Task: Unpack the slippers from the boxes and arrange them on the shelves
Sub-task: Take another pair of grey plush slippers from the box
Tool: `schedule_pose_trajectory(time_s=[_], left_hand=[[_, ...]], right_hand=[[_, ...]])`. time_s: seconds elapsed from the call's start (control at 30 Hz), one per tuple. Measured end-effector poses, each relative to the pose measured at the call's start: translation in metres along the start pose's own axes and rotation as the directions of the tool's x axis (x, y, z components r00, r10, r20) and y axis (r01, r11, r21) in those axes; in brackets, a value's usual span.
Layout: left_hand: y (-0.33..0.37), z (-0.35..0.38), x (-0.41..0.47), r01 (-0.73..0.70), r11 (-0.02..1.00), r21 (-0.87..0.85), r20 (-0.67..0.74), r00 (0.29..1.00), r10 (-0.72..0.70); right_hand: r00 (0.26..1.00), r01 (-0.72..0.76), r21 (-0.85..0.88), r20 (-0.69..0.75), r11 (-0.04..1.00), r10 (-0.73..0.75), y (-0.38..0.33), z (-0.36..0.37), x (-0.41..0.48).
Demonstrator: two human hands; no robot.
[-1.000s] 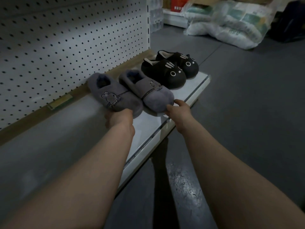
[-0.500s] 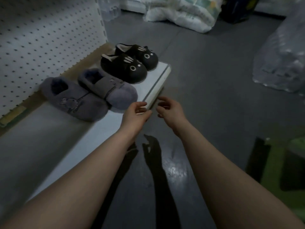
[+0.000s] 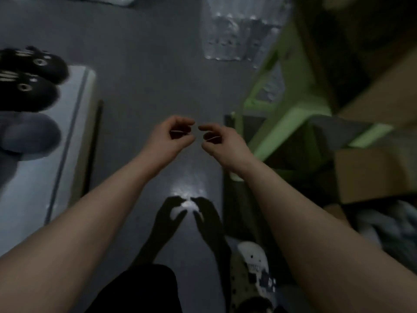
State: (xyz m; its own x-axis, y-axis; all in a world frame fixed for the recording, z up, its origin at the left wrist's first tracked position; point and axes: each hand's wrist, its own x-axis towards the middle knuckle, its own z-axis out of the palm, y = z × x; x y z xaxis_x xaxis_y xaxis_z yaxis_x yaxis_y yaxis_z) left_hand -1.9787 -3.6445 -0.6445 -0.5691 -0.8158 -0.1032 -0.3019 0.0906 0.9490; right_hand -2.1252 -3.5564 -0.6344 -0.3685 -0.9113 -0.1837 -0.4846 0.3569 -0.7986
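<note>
With your left hand (image 3: 173,137) and right hand (image 3: 223,141) loosely curled and empty mid-frame, the cardboard box (image 3: 372,175) lies right, nearer your right.

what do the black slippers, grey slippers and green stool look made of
Black slippers with white eye marks: matte, no shine; fabric or foam, too blurred to tell. Grey round-toed slippers: soft, matte, likely plush fabric. Green stool: probably moulded plastic, uniform colour, smooth faces.
</note>
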Motion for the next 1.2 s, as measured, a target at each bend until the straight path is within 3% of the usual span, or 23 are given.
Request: schedule_pose_trajectory(time_s=[0.2, 0.37, 0.47, 0.7, 0.83, 0.93, 1.03, 1.13, 1.2], left_hand=[[0.040, 0.093, -0.054, -0.139, 0.989, 0.058, 0.367, 0.924, 0.108], [0.073, 0.172, -0.086, -0.275, 0.955, 0.115, 0.498, 0.847, 0.184], [0.088, 0.225, -0.108, -0.351, 0.925, 0.147, 0.551, 0.805, 0.218], [0.117, 0.342, -0.179, -0.418, 0.881, 0.223, 0.578, 0.784, 0.226], [0.121, 0.403, -0.204, -0.371, 0.885, 0.280, 0.630, 0.767, 0.122], [0.109, 0.446, -0.216, -0.340, 0.875, 0.345, 0.628, 0.776, 0.054], [0.091, 0.477, -0.222, -0.295, 0.871, 0.394, 0.558, 0.829, 0.028], [0.073, 0.495, -0.224, -0.219, 0.842, 0.494, 0.426, 0.904, -0.015], [0.063, 0.502, -0.226, -0.241, 0.805, 0.542, 0.401, 0.916, 0.004]], right_hand=[[0.985, -0.164, -0.227, -0.091, 0.960, 0.147, 0.038, -0.092, -0.121], [0.969, -0.202, -0.319, -0.200, 0.926, 0.142, 0.081, -0.153, -0.197], [0.938, -0.232, -0.220, -0.308, 0.947, 0.158, 0.128, -0.182, -0.240], [0.837, -0.289, -0.070, -0.503, 0.955, 0.217, 0.217, -0.230, -0.343], [0.717, -0.427, 0.124, -0.557, 0.896, 0.419, 0.261, -0.250, -0.375], [0.617, -0.447, 0.185, -0.645, 0.875, 0.451, 0.289, -0.255, -0.390], [0.548, -0.461, 0.079, -0.758, 0.884, 0.353, 0.302, -0.254, -0.394], [0.541, -0.527, -0.097, -0.805, 0.844, 0.245, 0.313, -0.260, -0.394], [0.543, -0.551, -0.138, -0.808, 0.823, 0.228, 0.322, -0.265, -0.393]])
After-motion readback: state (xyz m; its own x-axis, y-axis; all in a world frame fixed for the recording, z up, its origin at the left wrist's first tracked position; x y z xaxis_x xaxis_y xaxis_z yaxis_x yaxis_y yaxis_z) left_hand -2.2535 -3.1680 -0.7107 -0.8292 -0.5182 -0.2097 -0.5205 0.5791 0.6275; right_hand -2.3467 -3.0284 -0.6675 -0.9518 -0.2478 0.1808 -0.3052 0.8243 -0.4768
